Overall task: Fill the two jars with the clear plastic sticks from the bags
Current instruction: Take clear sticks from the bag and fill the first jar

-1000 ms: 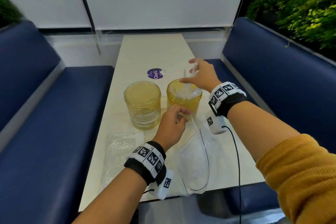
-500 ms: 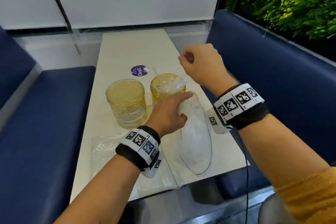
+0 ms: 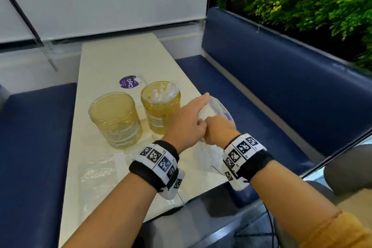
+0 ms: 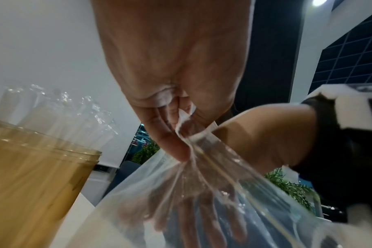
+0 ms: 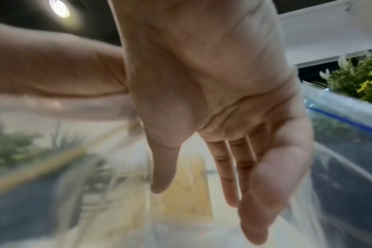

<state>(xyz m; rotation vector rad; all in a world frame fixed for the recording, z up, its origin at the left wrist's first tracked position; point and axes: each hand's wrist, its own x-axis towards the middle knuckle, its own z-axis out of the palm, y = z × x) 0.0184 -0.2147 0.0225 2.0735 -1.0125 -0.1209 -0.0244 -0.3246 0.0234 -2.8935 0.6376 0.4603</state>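
Left hand [image 4: 176, 70] has its fingers pinched on the rim of the clear bag [image 4: 202, 193], holding the mouth open, while the right hand [image 5: 219, 104] is inside with fingers straight and loose, holding nothing I can see. The sticks [image 3: 161, 92] already poke out of the right jar [image 3: 161, 106] — the left jar [image 3: 114, 119] looks empty. Both jars stand just beside the bag, on the table [image 3: 120, 60]. My worry: pulling a fistful out could drag the thin plastic, or an elbow swing could knock the loaded jar over — it's top-heavy.
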